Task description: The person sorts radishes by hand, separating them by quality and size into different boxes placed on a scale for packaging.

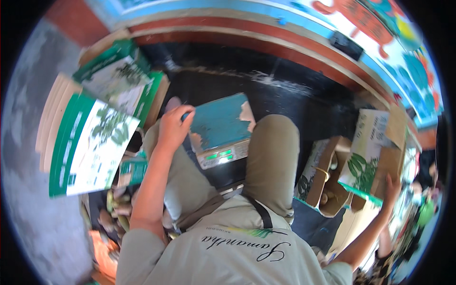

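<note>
Between my knees stands a weighing scale [223, 123] with a worn blue plate and a lit green display. My left hand [175, 124] is at the scale's left edge, fingers curled in. Whether anything is inside them is hidden. Far out to the right, my right hand [391, 190] grips the side of a white and green cardboard box [363, 156] with a leaf print. This box is tilted, its brown flap [395, 126] sticking out. Just left of it, an open cardboard box [327, 190] holds a few roundish pale items and a yellowish loop.
Leaf-printed cartons [114, 71] and flattened cardboard [90, 147] are piled at the left. Brownish lumpy produce [116, 209] lies below them, near an orange bag [103, 254]. A dark device [346, 45] is near the painted wall. At the right rim another person's arm [384, 243] shows.
</note>
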